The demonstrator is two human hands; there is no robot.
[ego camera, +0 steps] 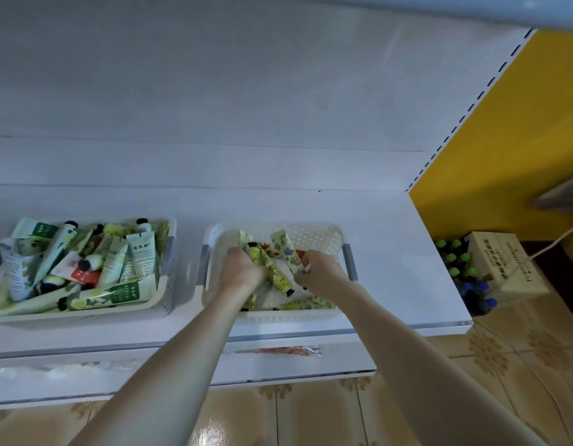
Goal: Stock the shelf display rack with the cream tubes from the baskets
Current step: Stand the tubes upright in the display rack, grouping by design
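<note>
**Both hands inside the cream basket, each closed round tubes**

The cream basket (278, 315), perforated and with grey handles at its ends, sits on the white shelf (404, 252). Inside it, the left hand (241, 268) is curled round a bundle of yellow-green tubes (262, 257) with black caps, whose printed bodies fan out past the fingers. The right hand (320, 268) pinches a floral tube (286, 252), pale with blue and green blossoms, which tilts up toward the basket's far wall. A few loose tubes (306, 304) lie flat near the basket's front rim.

To the left of the cream basket, across a strip of open shelf, stands a white basket (85, 312) heaped with a jumble of green, white and red-labelled tubes. Behind the cream basket, open shelf surface runs to the back panel. To its right, the surface stretches to the shelf's end edge. Beyond that edge are a yellow wall (504, 140), and on the floor bottles (455, 263) with green and blue caps and a wooden crate (504, 265). Below the basket's front rim, a lower shelf (343, 362) holds a red packet (288, 350).
</note>
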